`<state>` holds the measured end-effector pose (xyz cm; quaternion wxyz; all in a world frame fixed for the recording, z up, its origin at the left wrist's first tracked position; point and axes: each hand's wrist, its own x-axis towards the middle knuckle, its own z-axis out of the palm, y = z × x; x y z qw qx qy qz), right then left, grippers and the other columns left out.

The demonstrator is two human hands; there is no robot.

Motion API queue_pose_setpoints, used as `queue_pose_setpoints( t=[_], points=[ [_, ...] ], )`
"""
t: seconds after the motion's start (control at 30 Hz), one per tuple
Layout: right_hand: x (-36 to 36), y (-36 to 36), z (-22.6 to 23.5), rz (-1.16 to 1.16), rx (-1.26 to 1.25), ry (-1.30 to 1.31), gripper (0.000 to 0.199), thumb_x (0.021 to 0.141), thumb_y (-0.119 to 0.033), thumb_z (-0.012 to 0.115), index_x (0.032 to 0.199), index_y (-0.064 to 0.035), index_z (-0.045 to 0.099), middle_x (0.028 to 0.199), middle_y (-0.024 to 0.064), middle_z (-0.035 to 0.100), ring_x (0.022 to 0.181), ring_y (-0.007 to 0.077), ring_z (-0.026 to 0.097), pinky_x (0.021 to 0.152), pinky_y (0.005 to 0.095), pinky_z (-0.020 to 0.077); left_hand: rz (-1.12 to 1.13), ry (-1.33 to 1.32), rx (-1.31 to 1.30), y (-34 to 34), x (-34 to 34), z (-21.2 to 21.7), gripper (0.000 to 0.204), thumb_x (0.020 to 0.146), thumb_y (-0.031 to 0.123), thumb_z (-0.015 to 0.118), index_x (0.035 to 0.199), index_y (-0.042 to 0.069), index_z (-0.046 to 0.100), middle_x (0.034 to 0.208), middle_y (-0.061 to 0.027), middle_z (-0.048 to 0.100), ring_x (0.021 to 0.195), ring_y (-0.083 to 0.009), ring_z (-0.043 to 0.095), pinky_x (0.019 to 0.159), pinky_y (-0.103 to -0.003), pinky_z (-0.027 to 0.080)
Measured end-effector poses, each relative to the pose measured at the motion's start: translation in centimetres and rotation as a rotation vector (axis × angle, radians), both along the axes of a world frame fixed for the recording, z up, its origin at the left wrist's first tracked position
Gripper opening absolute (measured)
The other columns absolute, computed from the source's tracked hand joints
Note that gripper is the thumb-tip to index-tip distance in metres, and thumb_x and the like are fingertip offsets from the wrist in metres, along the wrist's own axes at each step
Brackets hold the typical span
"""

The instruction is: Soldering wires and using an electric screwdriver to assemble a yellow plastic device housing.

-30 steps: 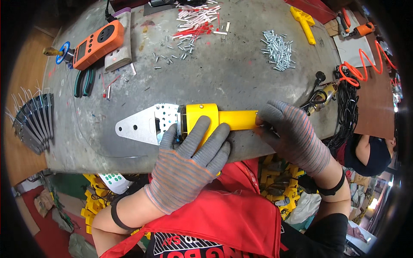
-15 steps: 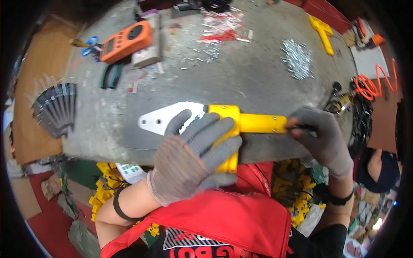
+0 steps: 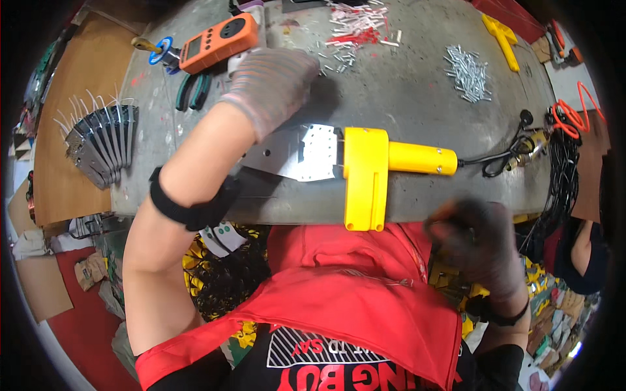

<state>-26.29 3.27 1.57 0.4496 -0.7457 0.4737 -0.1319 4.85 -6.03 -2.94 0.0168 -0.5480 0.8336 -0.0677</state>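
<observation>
Head: yellow tool [image 3: 366,171] beyond right hand [image 3: 481,246]

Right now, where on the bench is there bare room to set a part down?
Open patches on the bench, specks aside: between the screw pile and the yellow tool; and below the pliers, between the fanned plates and the left forearm. Crowded: upper left, orange meter and left hand; right edge, black cables.

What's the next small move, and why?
Probably have the left hand pick up one of the small metal fasteners: it's right beside that loose scatter, and the yellow-handled tool lies on the table with neither hand gripping it. The right hand is too blurred to tell whether it holds anything.
</observation>
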Motion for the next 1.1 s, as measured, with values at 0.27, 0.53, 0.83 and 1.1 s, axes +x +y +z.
queue_pose_setpoints(
  t=[0.27,0.53,0.83,1.1],
  points=[
    [3.8,0.6,-4.0,0.379,-0.480,-0.015,0.024,0.077,-0.019,0.070,0.093,-0.0108,0.054,0.088,0.0090,0.053,0.078,0.0305,0.058,0.060,0.0418,0.0495,-0.096,0.758,0.346,12.7,-3.9,4.3,0.012,0.071,0.005,0.072,0.080,0.006,0.064,0.076,-0.0087,0.061,0.067,-0.0267,0.060,0.060,-0.033,0.047],
    [2.6,0.5,-3.3,0.054,-0.417,-0.213,0.032,0.074,-0.016,0.076,0.100,-0.0100,0.059,0.085,0.0088,0.058,0.067,0.0250,0.057,0.061,0.0356,0.0483,-0.165,0.657,0.214,14.0,-5.1,1.5,0.019,0.078,0.025,0.070,0.087,0.012,0.060,0.067,-0.0096,0.055,0.061,-0.0293,0.058,0.055,-0.042,0.045],
    [-17.4,-4.7,-7.0,-0.926,-0.698,0.370,0.038,0.086,-0.028,0.064,0.109,0.0026,0.063,0.098,0.0158,0.066,0.090,0.0241,0.062,0.080,0.0353,0.0466,-0.095,0.661,0.306,13.3,-6.1,1.9,0.026,0.068,0.018,0.079,0.083,0.009,0.060,0.078,-0.0104,0.061,0.070,-0.0316,0.062,0.060,-0.039,0.048],
    [-15.5,-11.4,-7.4,-0.552,-0.598,1.219,0.035,0.083,-0.041,0.062,0.104,-0.0128,0.064,0.092,0.0171,0.068,0.085,0.0370,0.065,0.076,0.0473,0.0509,-0.269,0.540,0.057,7.7,-10.2,3.8,0.045,0.061,0.007,0.077,0.103,0.005,0.059,0.102,-0.0147,0.060,0.091,-0.0333,0.058,0.077,-0.041,0.046]
  ],
)
